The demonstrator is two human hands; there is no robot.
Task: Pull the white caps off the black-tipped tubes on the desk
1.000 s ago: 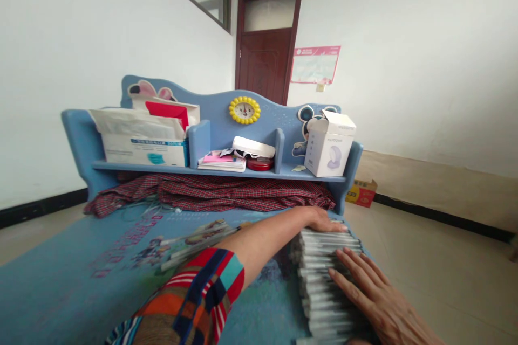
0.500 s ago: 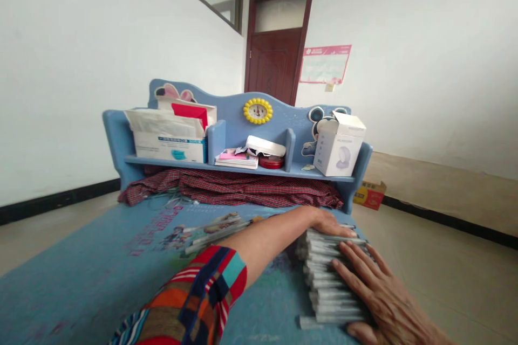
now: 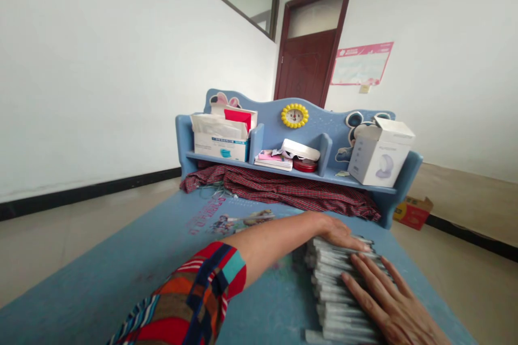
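A long row of thin grey-white packets (image 3: 329, 285) lies stacked on the blue table top (image 3: 170, 259) at the lower right. My left hand (image 3: 338, 233) rests at the far end of the row, fingers curled over its top edge. My right hand (image 3: 384, 299) lies flat on the near part of the row with fingers spread. A striped sleeve covers my left upper arm.
A blue shelf unit (image 3: 259, 143) with a yellow clock (image 3: 294, 116) stands at the table's far end, holding a mask box (image 3: 220, 137), books, a red tin and a white carton (image 3: 380, 153). Red plaid cloth (image 3: 283, 188) lies under it. A brown door and cardboard box (image 3: 413, 210) are behind.
The view has swung left, so the shelf and packets sit further right in frame. Both hands stay on the row of packets, hardly shifted.
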